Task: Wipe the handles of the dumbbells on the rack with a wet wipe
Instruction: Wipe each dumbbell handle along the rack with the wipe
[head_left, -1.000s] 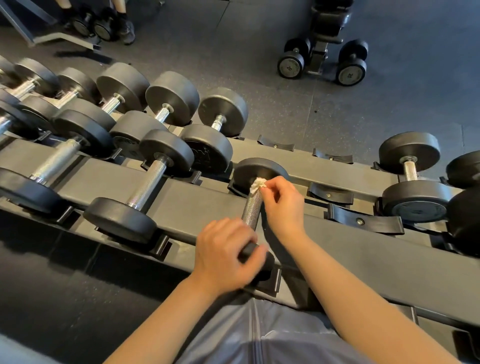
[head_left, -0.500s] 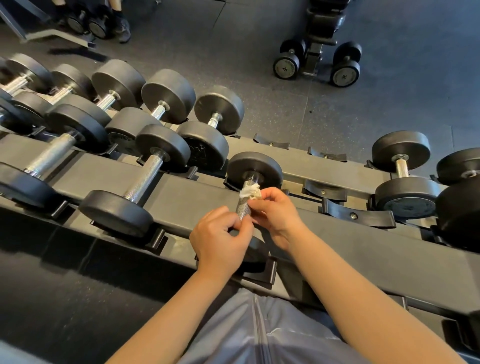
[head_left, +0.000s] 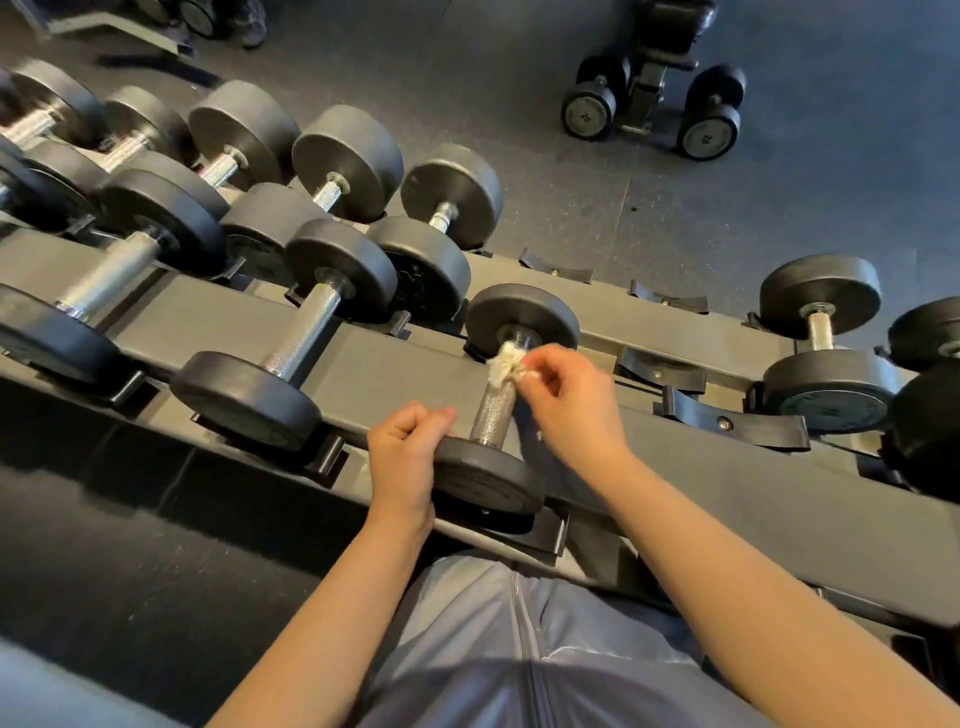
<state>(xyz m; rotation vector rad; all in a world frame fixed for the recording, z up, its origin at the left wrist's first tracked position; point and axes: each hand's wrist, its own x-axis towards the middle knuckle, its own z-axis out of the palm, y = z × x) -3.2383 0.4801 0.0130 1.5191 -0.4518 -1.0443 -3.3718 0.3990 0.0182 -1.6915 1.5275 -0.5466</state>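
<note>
Knurled steel handle (head_left: 493, 413): your right hand (head_left: 569, 400) pinched the wipe (head_left: 504, 366) against its far end, while your left hand (head_left: 402, 457), curled, steadied the near weight (head_left: 485, 480) at the rack's (head_left: 395, 364) front edge.

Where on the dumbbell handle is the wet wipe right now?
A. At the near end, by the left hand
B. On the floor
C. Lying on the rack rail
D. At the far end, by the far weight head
D: the right hand pinches the wet wipe against the handle just below the far weight head.

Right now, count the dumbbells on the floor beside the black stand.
2. One dumbbell lies at the left of the black stand, the other dumbbell at its right. Blurred dark shapes at the top-left edge may be more.
</note>
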